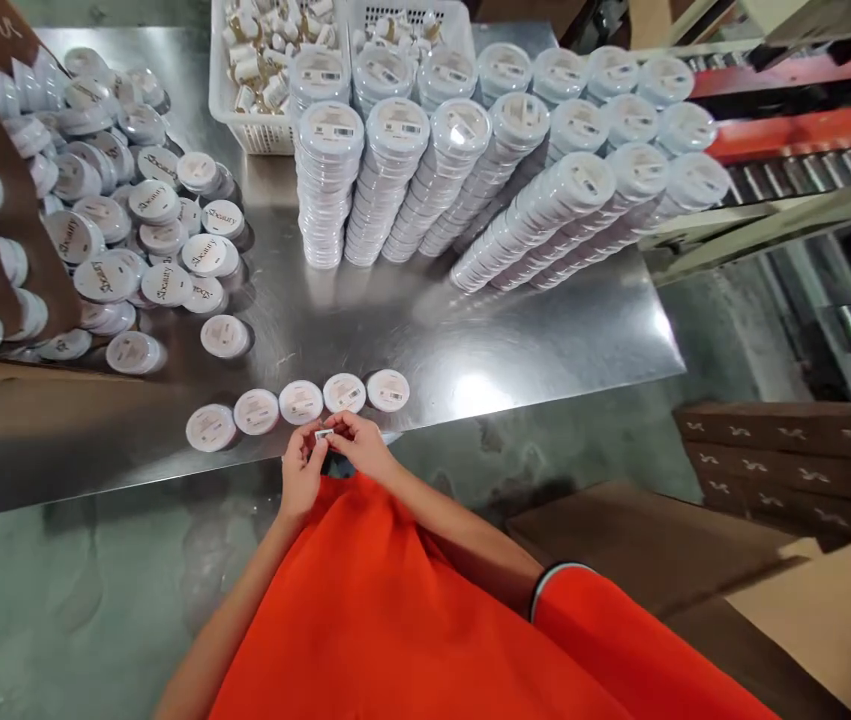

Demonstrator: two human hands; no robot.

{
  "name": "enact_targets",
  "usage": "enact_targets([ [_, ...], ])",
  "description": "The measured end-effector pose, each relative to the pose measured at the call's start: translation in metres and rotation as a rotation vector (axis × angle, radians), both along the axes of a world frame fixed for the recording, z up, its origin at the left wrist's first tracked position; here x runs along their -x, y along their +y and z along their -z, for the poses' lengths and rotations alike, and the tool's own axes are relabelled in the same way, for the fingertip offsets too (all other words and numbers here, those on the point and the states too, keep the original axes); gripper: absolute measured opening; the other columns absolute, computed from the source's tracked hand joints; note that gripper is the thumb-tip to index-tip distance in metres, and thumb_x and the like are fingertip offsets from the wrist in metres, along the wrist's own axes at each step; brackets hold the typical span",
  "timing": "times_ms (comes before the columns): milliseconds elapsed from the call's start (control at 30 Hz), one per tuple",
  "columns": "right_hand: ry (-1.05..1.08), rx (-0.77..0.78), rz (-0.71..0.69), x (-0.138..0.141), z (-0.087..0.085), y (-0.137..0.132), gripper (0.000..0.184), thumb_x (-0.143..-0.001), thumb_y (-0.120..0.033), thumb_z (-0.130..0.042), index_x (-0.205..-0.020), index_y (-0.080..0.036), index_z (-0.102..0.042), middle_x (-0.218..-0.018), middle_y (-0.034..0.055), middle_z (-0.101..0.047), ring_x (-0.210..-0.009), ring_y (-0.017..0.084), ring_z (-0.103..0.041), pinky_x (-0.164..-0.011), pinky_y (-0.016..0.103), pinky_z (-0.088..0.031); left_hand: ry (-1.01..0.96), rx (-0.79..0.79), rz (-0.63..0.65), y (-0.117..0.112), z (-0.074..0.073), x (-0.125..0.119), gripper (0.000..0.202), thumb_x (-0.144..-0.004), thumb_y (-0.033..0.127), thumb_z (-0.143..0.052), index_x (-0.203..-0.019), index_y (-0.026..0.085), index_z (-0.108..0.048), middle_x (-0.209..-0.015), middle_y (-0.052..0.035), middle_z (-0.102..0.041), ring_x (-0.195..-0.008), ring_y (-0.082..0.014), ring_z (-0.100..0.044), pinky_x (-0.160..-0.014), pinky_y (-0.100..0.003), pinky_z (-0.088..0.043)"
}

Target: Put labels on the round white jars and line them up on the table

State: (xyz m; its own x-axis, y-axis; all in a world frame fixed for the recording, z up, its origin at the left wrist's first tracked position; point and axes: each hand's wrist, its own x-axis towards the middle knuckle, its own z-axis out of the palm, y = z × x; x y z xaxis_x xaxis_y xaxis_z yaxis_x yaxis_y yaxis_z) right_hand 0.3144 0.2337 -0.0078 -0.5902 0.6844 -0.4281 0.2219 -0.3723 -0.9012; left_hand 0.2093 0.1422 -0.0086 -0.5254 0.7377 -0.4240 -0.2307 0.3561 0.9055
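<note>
A small white sticker label with dark print is pinched between both hands at the near edge of the metal table. My left hand grips its left side, fingers closed. On its other side, my right hand has thumb and finger closed on the label. Just beyond the hands, several round white jars lie in a row, label side up; the middle jar and the right-end jar are closest. At the row's left end sits another jar.
Tall stacks of white jars stand at the back of the metal table. Behind them is a white basket of small bottles. A heap of loose jars spreads beside a divided carton at left. Cardboard boxes stand at right.
</note>
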Motion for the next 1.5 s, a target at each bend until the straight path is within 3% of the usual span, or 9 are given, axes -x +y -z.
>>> enact_targets([
  [167, 0.006, 0.050, 0.051, -0.002, -0.007, -0.004, 0.023, -0.072, -0.034, -0.068, -0.090, -0.021, -0.063, -0.079, -0.0009, -0.065, -0.073, 0.015, -0.061, -0.070, 0.030, -0.054, 0.053, 0.050, 0.055, -0.004, -0.003, 0.007, 0.027, -0.081, 0.046, -0.065, -0.083, 0.019, -0.063, -0.082, -0.0025, -0.066, -0.079, -0.0176, -0.061, -0.079, -0.032, -0.050],
  [500, -0.139, -0.040, 0.077, 0.010, 0.006, -0.015, 0.020, -0.075, -0.040, -0.064, -0.076, -0.020, -0.060, -0.069, -0.0027, -0.060, -0.064, 0.013, -0.054, -0.065, 0.027, -0.045, 0.250, 0.155, 0.084, -0.003, 0.001, 0.007, 0.033, -0.087, 0.049, -0.051, -0.069, 0.022, -0.053, -0.065, 0.0004, -0.060, -0.065, -0.0167, -0.056, -0.066, -0.029, -0.042],
  [700, -0.285, -0.282, 0.078, 0.018, 0.018, 0.006, 0.017, -0.084, -0.034, -0.060, -0.076, -0.020, -0.064, -0.077, 0.0007, -0.063, -0.075, 0.016, -0.057, -0.075, 0.030, -0.047, 0.456, 0.245, 0.056, -0.005, 0.015, 0.013, 0.045, -0.088, 0.049, -0.049, -0.053, 0.025, -0.034, -0.047, 0.0037, -0.042, -0.050, -0.0139, -0.042, -0.055, -0.028, -0.035],
  [767, -0.369, -0.372, 0.072, 0.024, 0.022, 0.021, 0.014, -0.084, -0.027, -0.061, -0.074, -0.019, -0.066, -0.083, 0.0034, -0.064, -0.085, 0.018, -0.059, -0.084, 0.033, -0.047, 0.501, 0.236, 0.081, -0.007, 0.022, 0.016, 0.041, -0.089, 0.046, -0.049, -0.056, 0.024, -0.042, -0.052, 0.0007, -0.055, -0.055, -0.0161, -0.052, -0.061, -0.029, -0.043],
  [833, -0.465, -0.406, 0.019, 0.033, 0.028, 0.033, 0.012, -0.083, -0.021, -0.065, -0.072, -0.018, -0.068, -0.090, 0.0054, -0.065, -0.095, 0.019, -0.058, -0.092, 0.035, -0.045, 0.552, 0.187, 0.165, -0.008, 0.029, 0.019, 0.033, -0.090, 0.040, -0.050, -0.062, 0.023, -0.053, -0.083, -0.0073, -0.076, -0.077, -0.0211, -0.067, -0.077, -0.035, -0.052],
  [900, -0.595, -0.388, -0.049, 0.042, 0.033, 0.039, 0.010, -0.083, -0.020, -0.067, -0.074, -0.019, -0.071, -0.099, 0.0059, -0.066, -0.103, 0.020, -0.056, -0.096, 0.036, -0.043, 0.666, 0.141, 0.301, -0.008, 0.036, 0.022, 0.028, -0.091, 0.033, -0.052, -0.066, 0.023, -0.057, -0.121, -0.0131, -0.074, -0.111, -0.0276, -0.068, -0.099, -0.044, -0.049],
  [967, -0.733, -0.357, -0.086, 0.052, 0.037, 0.037, 0.010, -0.086, -0.023, -0.066, -0.081, -0.020, -0.074, -0.110, 0.0061, -0.065, -0.110, 0.023, -0.053, -0.097, 0.039, -0.041, 0.803, 0.142, 0.443, -0.006, 0.041, 0.024, 0.026, -0.092, 0.027, -0.052, -0.067, 0.022, -0.059, -0.136, -0.0154, -0.066, -0.131, -0.0319, -0.058, -0.112, -0.053, -0.040],
  [1200, -0.909, -0.348, -0.101, 0.065, 0.041, 0.023, 0.019, -0.091, -0.031, -0.060, -0.088, -0.022, -0.077, -0.123, 0.0069, -0.061, -0.114, 0.027, -0.047, -0.095, 0.041, -0.039, 0.904, 0.283, 0.601, 0.001, 0.038, 0.026, 0.020, -0.093, 0.021, -0.052, -0.083, 0.018, -0.069, -0.141, -0.0151, -0.062, -0.139, -0.0323, -0.051, -0.119, -0.060, -0.032],
  [1500, -0.942, -0.375, -0.109, 0.070, 0.037, 0.022, 0.021, -0.092, -0.029, -0.057, -0.090, -0.023, -0.077, -0.123, 0.0067, -0.061, -0.115, 0.027, -0.045, -0.095, 0.040, -0.036, 0.879, 0.307, 0.628, 0.001, 0.033, 0.027, 0.023, -0.094, 0.022, -0.050, -0.089, 0.018, -0.072, -0.142, -0.0140, -0.060, -0.141, -0.0318, -0.049, -0.119, -0.060, -0.031],
])
